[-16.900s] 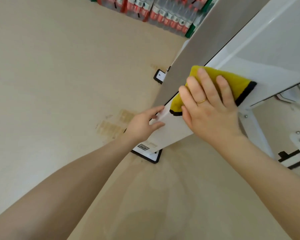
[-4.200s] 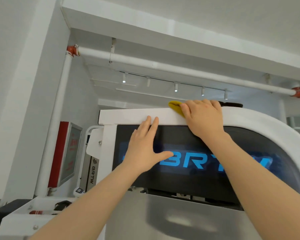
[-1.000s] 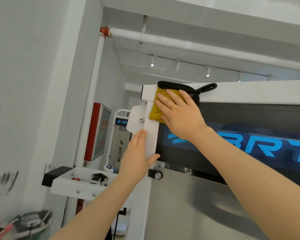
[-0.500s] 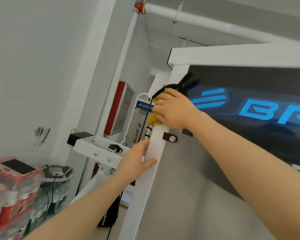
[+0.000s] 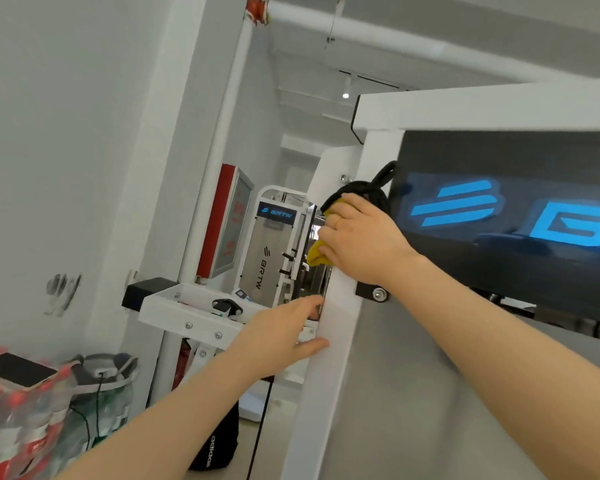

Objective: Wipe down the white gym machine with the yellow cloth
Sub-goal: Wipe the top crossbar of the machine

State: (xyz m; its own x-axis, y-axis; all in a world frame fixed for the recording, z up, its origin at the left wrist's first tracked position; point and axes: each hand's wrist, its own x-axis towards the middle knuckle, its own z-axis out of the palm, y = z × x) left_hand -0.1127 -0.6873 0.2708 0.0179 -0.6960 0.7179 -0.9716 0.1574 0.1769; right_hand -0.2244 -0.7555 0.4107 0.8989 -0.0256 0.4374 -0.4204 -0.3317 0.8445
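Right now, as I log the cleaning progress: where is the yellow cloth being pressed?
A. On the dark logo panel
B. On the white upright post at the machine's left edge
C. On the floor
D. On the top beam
B: the right hand holds the yellow cloth against the white upright post, below the top beam and beside the dark logo panel.

Cloth (image 5: pixel 315 255) under right hand (image 5: pixel 355 242), against machine post (image 5: pixel 329 358). Left hand (image 5: pixel 284 336) below the grip, on post. Screen (image 5: pixel 499 216) right of grip.
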